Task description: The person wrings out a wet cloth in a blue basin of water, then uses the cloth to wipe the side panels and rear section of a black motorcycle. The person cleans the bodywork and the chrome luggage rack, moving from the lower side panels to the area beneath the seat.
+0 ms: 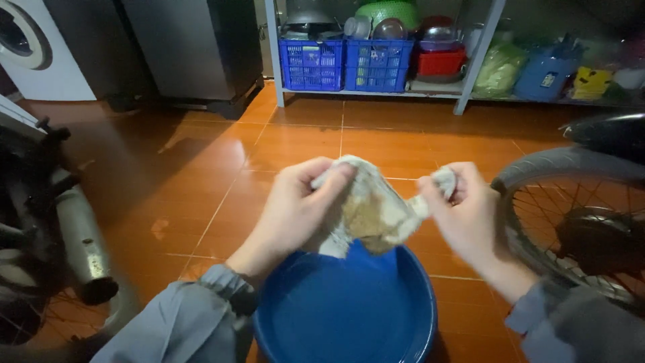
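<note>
A dirty, whitish rag [373, 208] with brown stains hangs between both hands above a round blue basin [342, 309] on the floor. My left hand [295, 208] pinches the rag's left upper edge. My right hand [463, 212] grips its twisted right end. Both wrists wear grey sleeves. The rag's lower tip dangles just over the basin's far rim.
A motorbike wheel [578, 215] stands at the right, an exhaust pipe [80, 235] and another wheel at the left. The floor is orange tile [282, 141]. At the back stand blue crates [346, 64] on a metal shelf, a dark cabinet [195, 47] and a washing machine [33, 47].
</note>
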